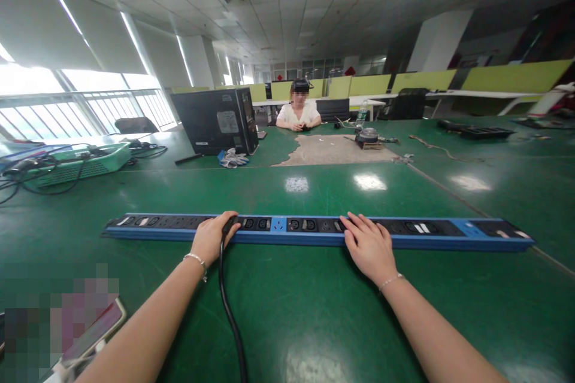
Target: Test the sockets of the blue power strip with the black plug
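A long blue and black power strip [314, 239] lies across the green table, its sockets facing up. My left hand [214, 238] is closed round the plug [230, 225] of a black cable [228, 305], at a socket left of the strip's middle; the fingers hide whether it is fully seated. The cable runs down from the plug to the bottom of the view. Right of the middle, my right hand [368, 245] rests on the strip with its fingers spread, holding nothing.
A green basket [81, 166] of cables stands at the left on the table [287, 311]. Farther back are a black computer case [218, 121], gloves [233, 158] and a seated person [299, 111]. A phone [101, 326] lies at the lower left.
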Motion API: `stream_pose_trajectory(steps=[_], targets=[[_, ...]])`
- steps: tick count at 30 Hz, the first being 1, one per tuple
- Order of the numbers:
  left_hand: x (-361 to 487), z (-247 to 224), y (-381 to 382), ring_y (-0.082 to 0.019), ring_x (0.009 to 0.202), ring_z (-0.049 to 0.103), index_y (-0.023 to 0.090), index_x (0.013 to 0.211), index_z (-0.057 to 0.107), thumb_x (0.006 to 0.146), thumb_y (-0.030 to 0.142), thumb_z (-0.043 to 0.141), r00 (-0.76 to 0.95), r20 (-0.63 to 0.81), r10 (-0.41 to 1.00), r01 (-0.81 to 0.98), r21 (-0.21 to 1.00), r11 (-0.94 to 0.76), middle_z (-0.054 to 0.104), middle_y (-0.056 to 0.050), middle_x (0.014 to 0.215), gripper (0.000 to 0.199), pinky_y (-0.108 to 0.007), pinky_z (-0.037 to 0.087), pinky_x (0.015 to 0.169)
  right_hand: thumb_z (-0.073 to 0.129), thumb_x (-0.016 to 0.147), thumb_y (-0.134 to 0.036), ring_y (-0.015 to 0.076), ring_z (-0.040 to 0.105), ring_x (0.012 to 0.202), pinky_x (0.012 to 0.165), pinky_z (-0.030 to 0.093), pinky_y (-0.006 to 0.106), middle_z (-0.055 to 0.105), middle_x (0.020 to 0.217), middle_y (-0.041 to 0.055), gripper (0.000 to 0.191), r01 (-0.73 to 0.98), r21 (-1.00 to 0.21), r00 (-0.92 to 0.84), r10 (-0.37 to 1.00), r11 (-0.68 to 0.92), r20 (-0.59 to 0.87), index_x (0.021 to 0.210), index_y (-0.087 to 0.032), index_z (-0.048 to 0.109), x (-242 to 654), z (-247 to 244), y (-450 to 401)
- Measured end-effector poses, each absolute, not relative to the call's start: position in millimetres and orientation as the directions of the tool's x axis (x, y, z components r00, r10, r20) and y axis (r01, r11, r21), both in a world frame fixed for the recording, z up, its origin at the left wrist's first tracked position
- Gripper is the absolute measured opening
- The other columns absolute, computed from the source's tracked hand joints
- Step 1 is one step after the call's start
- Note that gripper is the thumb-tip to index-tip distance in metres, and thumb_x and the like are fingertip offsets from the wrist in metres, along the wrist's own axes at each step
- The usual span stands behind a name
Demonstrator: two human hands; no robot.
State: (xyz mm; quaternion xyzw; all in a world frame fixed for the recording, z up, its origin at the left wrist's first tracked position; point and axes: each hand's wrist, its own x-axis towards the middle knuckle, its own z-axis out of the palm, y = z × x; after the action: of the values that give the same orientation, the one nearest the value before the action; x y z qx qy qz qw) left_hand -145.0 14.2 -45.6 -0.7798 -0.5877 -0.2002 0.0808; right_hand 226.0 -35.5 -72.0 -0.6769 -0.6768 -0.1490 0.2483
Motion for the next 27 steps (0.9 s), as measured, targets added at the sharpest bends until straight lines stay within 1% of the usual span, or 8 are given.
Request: stream_pose_trajectory(steps=[6,9,12,16,22,27], targets=[[-144,-63,18,-0.019,0.091,0.063,0.026,0.111,0.053,0.087,0.044,0.040,0.152,0.518,0.842,0.935,0.202,-0.293,0.068,-0.003,0.102,0.033,-0.034,0.043,0.088,0.038,0.088,-0.030,0.0188,0.047,0.119,0.099,0.028,0.042,0.058,0.125,-0.0031,0.036,0.992,-0.119,0.031,0.828,0.043,0.560,0.117,-0.033,0.059,227,-74,-35],[-144,-66,19,-0.019,0.091,0.063,0.025,0.109,0.053,0.086,0.045,0.042,0.126,0.536,0.835,0.925,0.239,-0.294,0.068,-0.003,0.102,0.033,-0.035,0.043,0.088,0.039,0.088,-0.030,0.0189,0.047,0.118,0.098,0.029,0.042,0.058,0.125,-0.0029,0.036,0.993,-0.110,0.024,0.823,0.046,0.567,0.117,-0.033,0.059,226,-74,-35],[-146,-66,18,-0.020,0.092,0.063,0.024,0.110,0.053,0.085,0.045,0.042,0.140,0.529,0.837,0.923,0.237,-0.304,0.068,-0.004,0.102,0.034,-0.038,0.041,0.090,0.039,0.088,-0.030,0.0190,0.048,0.118,0.097,0.030,0.042,0.058,0.124,-0.0027,0.036,0.993,-0.109,0.023,0.820,0.048,0.572,0.117,-0.033,0.059,226,-74,-35],[-148,-68,18,-0.020,0.096,0.062,0.025,0.114,0.051,0.086,0.041,0.041,0.156,0.553,0.818,0.914,0.234,-0.332,0.068,-0.005,0.107,0.034,-0.041,0.036,0.096,0.039,0.088,-0.030,0.0191,0.047,0.118,0.098,0.029,0.042,0.058,0.124,-0.0027,0.035,0.993,-0.109,0.020,0.816,0.053,0.578,0.116,-0.033,0.060,227,-74,-35],[-151,-78,23,-0.019,0.091,0.064,0.027,0.111,0.052,0.087,0.038,0.039,0.133,0.561,0.817,0.910,0.257,-0.324,0.070,-0.003,0.100,0.030,-0.044,0.031,0.100,0.037,0.089,-0.030,0.0187,0.047,0.118,0.098,0.029,0.042,0.058,0.125,-0.0038,0.036,0.992,-0.115,0.025,0.821,0.049,0.570,0.116,-0.033,0.059,227,-74,-35],[-154,-84,25,-0.020,0.093,0.063,0.026,0.114,0.053,0.087,0.038,0.040,0.126,0.570,0.812,0.915,0.250,-0.318,0.069,-0.004,0.103,0.032,-0.045,0.027,0.104,0.038,0.088,-0.030,0.0185,0.047,0.118,0.098,0.028,0.042,0.058,0.125,-0.0031,0.035,0.992,-0.112,0.023,0.817,0.052,0.576,0.116,-0.032,0.060,226,-73,-35]])
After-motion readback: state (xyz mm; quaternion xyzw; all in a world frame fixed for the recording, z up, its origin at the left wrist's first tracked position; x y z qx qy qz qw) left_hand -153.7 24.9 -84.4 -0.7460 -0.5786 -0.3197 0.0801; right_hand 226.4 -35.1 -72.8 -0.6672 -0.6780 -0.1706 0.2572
